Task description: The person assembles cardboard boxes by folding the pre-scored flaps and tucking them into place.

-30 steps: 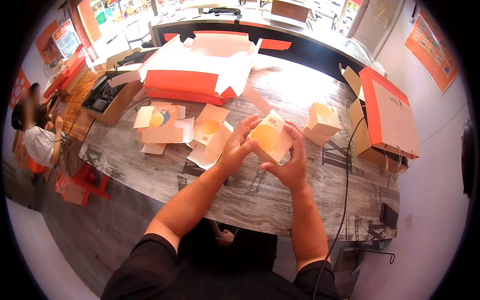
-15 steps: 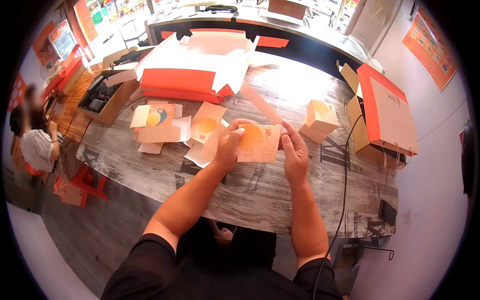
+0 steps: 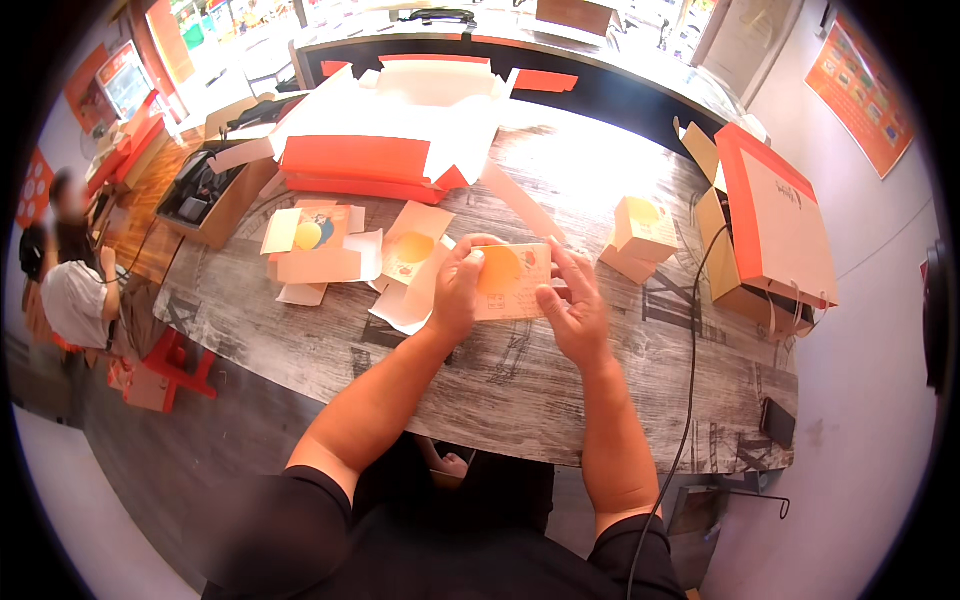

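The head view showed the small printed box (image 3: 515, 283) held up over the near part of the table (image 3: 500, 400), its yellow-circled face toward the wearer. The left hand (image 3: 457, 292) gripped its left edge, thumb in front; the right hand (image 3: 580, 310), a little apart from the box's right edge half a second earlier, had closed in, its thumb now at the face. That left the box steadied from both sides, though the right fingers behind it were partly hidden. A second before, it had been tilted, showing its depth.

Just beside the left hand lay an opened box (image 3: 412, 252), and left of it another unfolded one (image 3: 318, 240), loose flaps crowding that side. A pale flap (image 3: 522, 200) ran toward the hands from behind, leaving little room there. On the right stood a closed box (image 3: 645, 230), then a black cable (image 3: 692, 370) crossing the tabletop. Farther off sat the large orange-and-white carton (image 3: 355, 160), and beyond it a counter (image 3: 640, 85).
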`<state>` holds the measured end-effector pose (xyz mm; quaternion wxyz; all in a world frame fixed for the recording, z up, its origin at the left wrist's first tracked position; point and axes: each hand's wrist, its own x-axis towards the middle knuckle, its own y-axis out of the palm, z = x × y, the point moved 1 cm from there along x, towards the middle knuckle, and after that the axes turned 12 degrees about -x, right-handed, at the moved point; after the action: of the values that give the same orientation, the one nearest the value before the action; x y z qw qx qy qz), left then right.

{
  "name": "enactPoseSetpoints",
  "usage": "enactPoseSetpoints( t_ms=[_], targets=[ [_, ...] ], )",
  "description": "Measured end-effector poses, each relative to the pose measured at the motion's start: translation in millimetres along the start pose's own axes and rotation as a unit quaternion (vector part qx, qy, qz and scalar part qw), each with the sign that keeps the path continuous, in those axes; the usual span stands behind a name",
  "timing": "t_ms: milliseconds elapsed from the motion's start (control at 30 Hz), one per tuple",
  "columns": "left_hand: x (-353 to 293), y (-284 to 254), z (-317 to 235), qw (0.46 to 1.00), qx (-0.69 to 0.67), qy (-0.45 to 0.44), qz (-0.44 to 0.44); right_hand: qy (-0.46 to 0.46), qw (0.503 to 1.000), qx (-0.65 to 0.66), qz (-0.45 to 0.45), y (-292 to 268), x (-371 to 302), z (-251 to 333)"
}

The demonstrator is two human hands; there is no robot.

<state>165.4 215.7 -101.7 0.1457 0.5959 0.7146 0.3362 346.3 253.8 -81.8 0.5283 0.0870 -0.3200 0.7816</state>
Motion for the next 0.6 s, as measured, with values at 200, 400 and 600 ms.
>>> enactPoseSetpoints(
  t_ms=[200,400,600],
  targets=[
    [-2.7,2.1,4.4,0.998,0.050,0.034,-0.005,-0.050,0.996,-0.068,0.021,2.2,-2.7,7.7],
    [-3.8,-6.1,10.6,0.995,0.064,0.080,0.006,-0.033,0.995,-0.076,0.057,11.0,-3.7,2.4],
    [-3.6,-3.8,12.1,0.993,0.084,0.077,0.037,-0.066,0.992,-0.106,0.025,10.0,-4.6,4.5]
  ],
)
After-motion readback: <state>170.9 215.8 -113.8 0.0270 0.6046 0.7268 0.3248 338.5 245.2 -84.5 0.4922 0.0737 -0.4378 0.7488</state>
